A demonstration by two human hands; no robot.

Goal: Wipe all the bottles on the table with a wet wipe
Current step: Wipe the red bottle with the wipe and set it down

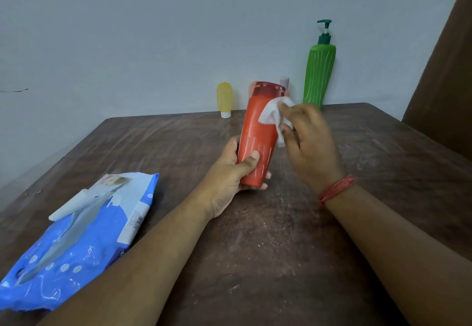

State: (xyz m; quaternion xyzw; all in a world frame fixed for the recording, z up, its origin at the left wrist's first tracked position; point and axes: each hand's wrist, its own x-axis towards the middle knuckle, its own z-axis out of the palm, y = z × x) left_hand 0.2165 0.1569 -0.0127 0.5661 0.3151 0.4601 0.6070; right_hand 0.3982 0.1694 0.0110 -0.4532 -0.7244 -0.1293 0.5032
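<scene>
My left hand [229,172] grips the lower end of an orange-red bottle [258,131] with a darker red cap, holding it upright and slightly tilted above the brown table [255,249]. My right hand [306,141] pinches a white wet wipe [274,116] against the bottle's upper right side. Against the wall at the table's far edge stand a small yellow tube [224,98] on its white cap, a tall green pump bottle [319,70], and a pink bottle [284,81] mostly hidden behind the red cap.
A blue wet-wipe pack [76,244] with its white flap raised lies at the table's near left. A grey wall runs behind the table. A dark brown panel [444,70] stands at the far right.
</scene>
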